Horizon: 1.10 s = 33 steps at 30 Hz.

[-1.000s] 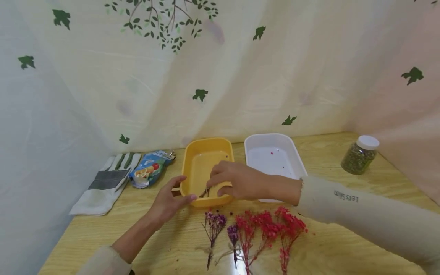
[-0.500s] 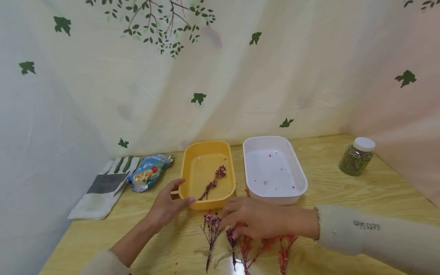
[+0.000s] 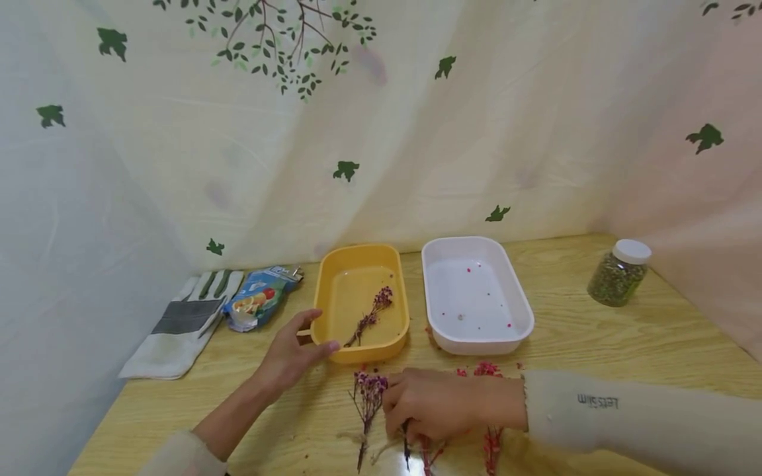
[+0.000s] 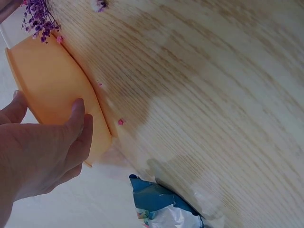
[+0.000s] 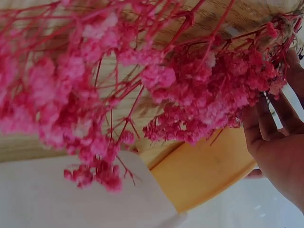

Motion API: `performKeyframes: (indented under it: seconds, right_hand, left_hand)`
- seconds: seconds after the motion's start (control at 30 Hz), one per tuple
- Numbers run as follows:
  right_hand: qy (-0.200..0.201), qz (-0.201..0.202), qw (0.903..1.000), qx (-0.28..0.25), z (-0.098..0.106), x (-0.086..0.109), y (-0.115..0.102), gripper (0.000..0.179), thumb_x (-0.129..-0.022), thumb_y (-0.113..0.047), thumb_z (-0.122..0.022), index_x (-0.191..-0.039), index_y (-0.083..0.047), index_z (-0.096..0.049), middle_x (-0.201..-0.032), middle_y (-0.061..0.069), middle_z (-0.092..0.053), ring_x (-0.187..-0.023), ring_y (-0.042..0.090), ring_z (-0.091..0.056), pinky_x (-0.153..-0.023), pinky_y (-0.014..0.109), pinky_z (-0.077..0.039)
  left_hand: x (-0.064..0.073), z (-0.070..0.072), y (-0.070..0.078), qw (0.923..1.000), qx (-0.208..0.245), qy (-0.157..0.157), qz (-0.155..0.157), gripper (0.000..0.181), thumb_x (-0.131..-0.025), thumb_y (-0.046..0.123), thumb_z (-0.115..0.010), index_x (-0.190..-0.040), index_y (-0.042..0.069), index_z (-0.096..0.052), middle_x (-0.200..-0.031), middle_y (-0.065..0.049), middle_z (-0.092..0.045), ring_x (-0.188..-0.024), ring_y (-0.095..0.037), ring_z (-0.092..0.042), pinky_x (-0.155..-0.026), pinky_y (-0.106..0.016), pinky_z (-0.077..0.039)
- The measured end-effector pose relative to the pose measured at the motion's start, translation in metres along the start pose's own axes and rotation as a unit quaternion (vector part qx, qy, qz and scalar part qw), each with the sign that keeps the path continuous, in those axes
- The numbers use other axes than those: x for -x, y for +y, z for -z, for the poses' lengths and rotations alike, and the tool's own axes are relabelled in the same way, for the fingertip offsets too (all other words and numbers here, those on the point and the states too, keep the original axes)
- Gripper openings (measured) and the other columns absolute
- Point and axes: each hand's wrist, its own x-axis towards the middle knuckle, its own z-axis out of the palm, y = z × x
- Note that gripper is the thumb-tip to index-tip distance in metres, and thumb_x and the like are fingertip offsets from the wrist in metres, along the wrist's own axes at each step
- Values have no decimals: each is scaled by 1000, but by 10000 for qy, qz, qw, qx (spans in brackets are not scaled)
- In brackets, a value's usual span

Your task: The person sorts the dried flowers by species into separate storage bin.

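Note:
My left hand grips the near left corner of the yellow tray, thumb over the front rim, fingers against the outer wall. A dried purple flower sprig lies in that tray. In front of it my right hand is down at the table with fingers bent around a small purple flower sprig, whose stem pokes out below; its blossoms are hidden. Just left of that hand lies another purple flower sprig. Red-pink dried flowers fill the right wrist view, partly hidden under my right forearm in the head view.
A white tray with a few petal bits stands right of the yellow one. A lidded jar of dried green bits is at far right. On the left lie a blue snack pouch and work gloves. Twine trails near the stems.
My right hand came out of the yellow tray, leaving a purple sprig there, and moved down to the small purple sprig on the table. The left hand stayed on the tray corner.

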Motion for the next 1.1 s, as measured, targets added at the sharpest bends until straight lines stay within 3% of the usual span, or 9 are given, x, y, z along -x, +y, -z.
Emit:
performKeyframes:
  seconds: [0.3,0.87,1.1]
  right_hand:
    - [-261,-164,9994,-176,-5,-2,1,34,-72,-4,-76,-98,-24,-76,-96,-10,-59,-92,-1,-51,-84,4,-37]
    - [234,265,9993,133,-12,-4,9,25,-76,-4,-74,-93,-22,-77,-84,-9,-58,-80,0,-50,-80,5,-37]
    - [379,286,9989,22,-1,-10,6,19,-80,-5,-72,-93,-19,-76,-85,-8,-59,-82,0,-50,-77,3,-36]
  left_hand:
    - [0,0,-2,10000,-2,-37,-41,70,-85,18,-75,-142,2,-39,-134,-25,-46,-113,-37,-57,-79,-34,-56]
    - [-1,1,-2,10000,47,-86,-17,71,-85,19,-75,-144,3,-38,-136,-23,-45,-114,-37,-56,-80,-34,-55]
    - [0,1,-2,9999,89,-87,-53,70,-86,17,-74,-144,2,-38,-136,-24,-44,-115,-37,-56,-80,-35,-55]
